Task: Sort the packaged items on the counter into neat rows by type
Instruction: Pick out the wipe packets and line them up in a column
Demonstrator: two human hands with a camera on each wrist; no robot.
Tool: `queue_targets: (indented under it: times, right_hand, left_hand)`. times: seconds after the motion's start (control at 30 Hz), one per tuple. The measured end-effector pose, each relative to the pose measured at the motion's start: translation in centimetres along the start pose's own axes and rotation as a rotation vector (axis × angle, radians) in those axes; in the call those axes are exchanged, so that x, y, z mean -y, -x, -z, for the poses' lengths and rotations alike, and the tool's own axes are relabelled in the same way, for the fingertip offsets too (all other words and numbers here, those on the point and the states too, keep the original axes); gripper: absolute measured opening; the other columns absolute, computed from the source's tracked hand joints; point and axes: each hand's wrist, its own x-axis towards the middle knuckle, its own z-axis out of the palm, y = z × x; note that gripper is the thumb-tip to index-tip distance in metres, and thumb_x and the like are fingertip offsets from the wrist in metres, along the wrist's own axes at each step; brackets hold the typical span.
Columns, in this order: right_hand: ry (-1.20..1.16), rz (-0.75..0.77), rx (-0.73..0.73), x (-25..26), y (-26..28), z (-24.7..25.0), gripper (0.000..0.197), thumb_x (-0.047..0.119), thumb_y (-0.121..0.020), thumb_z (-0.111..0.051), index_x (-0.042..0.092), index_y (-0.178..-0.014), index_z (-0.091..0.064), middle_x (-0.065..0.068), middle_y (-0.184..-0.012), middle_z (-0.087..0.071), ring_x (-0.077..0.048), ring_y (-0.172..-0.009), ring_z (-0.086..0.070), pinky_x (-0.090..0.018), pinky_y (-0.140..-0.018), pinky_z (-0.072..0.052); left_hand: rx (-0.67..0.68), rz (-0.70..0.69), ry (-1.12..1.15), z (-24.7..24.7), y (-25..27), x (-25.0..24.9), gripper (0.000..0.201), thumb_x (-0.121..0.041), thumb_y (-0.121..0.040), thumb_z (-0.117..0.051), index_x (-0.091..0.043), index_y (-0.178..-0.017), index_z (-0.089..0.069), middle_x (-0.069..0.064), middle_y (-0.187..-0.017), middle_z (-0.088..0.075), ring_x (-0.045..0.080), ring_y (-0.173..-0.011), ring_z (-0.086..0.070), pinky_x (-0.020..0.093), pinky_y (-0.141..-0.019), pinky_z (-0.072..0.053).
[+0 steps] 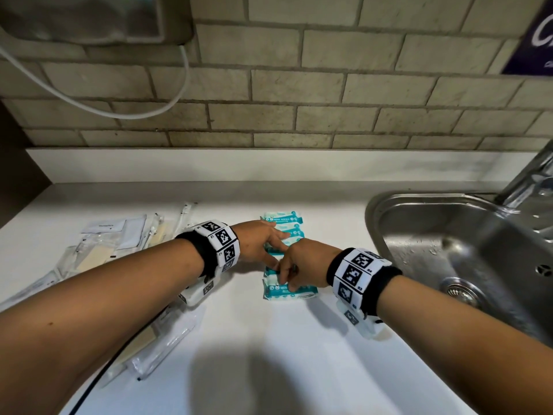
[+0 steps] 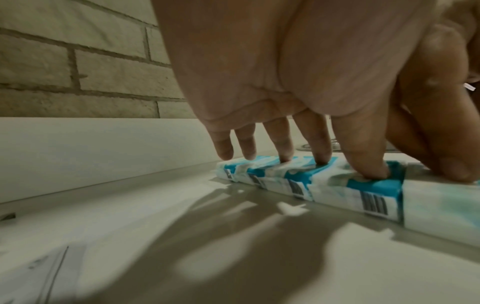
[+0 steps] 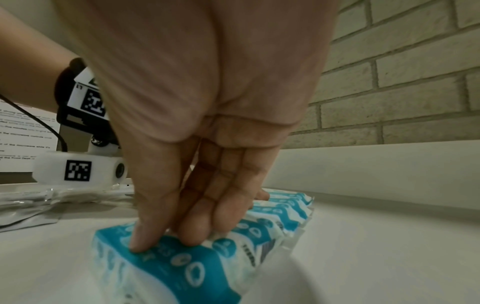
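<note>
Several blue-and-white mini wipes packs [image 1: 282, 219] lie side by side in one row running away from me on the white counter [image 1: 299, 354]. My left hand [image 1: 276, 244] spreads its straight fingers [image 2: 320, 152] over the far packs [image 2: 306, 181] and presses on their tops. My right hand [image 1: 291, 275] presses straight fingers [image 3: 145, 236] on the nearest packs [image 3: 182, 267], close beside the left hand. Neither hand grips a pack. The middle packs are hidden under the hands in the head view.
Clear plastic packets [image 1: 104, 244] lie in a loose spread at the left, more of them [image 1: 161, 333] under my left forearm. A steel sink [image 1: 449, 250] with a tap [image 1: 532, 181] is at the right. A brick wall [image 1: 299, 115] backs the counter.
</note>
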Motion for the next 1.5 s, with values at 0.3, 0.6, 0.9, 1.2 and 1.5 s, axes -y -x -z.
queue_targets:
  times: [0.3, 0.6, 0.9, 1.2, 1.5]
  right_hand:
    - [-0.02, -0.008, -0.014, -0.2, -0.2, 0.0, 0.02, 0.015, -0.081, -0.072, 0.021, -0.1, -0.076, 0.007, -0.103, -0.073, -0.003, -0.081, -0.056, -0.016, -0.078, -0.04]
    - [-0.163, -0.278, -0.252, -3.7, -1.7, 3.1, 0.055, 0.035, -0.091, -0.062, 0.016, -0.139, -0.044, -0.005, -0.129, -0.057, -0.021, -0.107, -0.059, -0.029, -0.092, -0.046]
    - [-0.524, -0.453, -0.139, -4.1, -5.0, 3.8, 0.08, 0.02, -0.087, -0.069, 0.015, -0.151, -0.021, -0.012, -0.116, -0.064, -0.024, -0.089, -0.067, -0.037, -0.079, -0.059]
    - [-0.392, -0.451, -0.078, -3.6, -5.6, 3.8, 0.055, 0.02, -0.085, -0.071, 0.007, -0.134, -0.049, -0.013, -0.119, -0.063, -0.029, -0.1, -0.068, -0.041, -0.084, -0.058]
    - [-0.307, -0.44, -0.076, -3.7, -5.5, 3.8, 0.058, 0.027, -0.086, -0.069, 0.012, -0.137, -0.046, -0.007, -0.124, -0.06, -0.024, -0.1, -0.066, -0.038, -0.088, -0.057]
  left_hand:
    - [-0.016, -0.017, 0.047, -0.2, 0.0, 0.3, 0.049, -0.044, -0.086, -0.067, -0.042, -0.133, -0.055, -0.014, -0.156, -0.031, 0.017, -0.147, -0.017, 0.035, -0.12, -0.012]
    - [-0.424, 0.444, 0.533, 2.2, 1.1, 1.2, 0.041, -0.024, -0.098, -0.054, -0.012, -0.136, -0.052, 0.007, -0.12, -0.065, 0.022, -0.092, -0.066, 0.019, -0.071, -0.047]
    - [-0.28, 0.585, 1.026, 1.0, -1.5, 0.8, 0.064, -0.007, -0.092, -0.062, -0.015, -0.147, -0.031, 0.014, -0.069, -0.06, 0.022, -0.051, -0.049, 0.034, -0.054, -0.046]
    - [-0.269, 0.555, 0.86, 1.4, -1.5, 0.1, 0.043, -0.008, -0.088, -0.067, -0.002, -0.128, -0.053, 0.019, -0.091, -0.074, 0.027, -0.059, -0.059, 0.035, -0.064, -0.054]
    - [-0.266, 0.577, 0.86, 1.2, -1.7, 0.5, 0.06, -0.011, -0.087, -0.07, -0.013, -0.14, -0.042, 0.01, -0.081, -0.068, 0.018, -0.052, -0.058, 0.027, -0.048, -0.052]
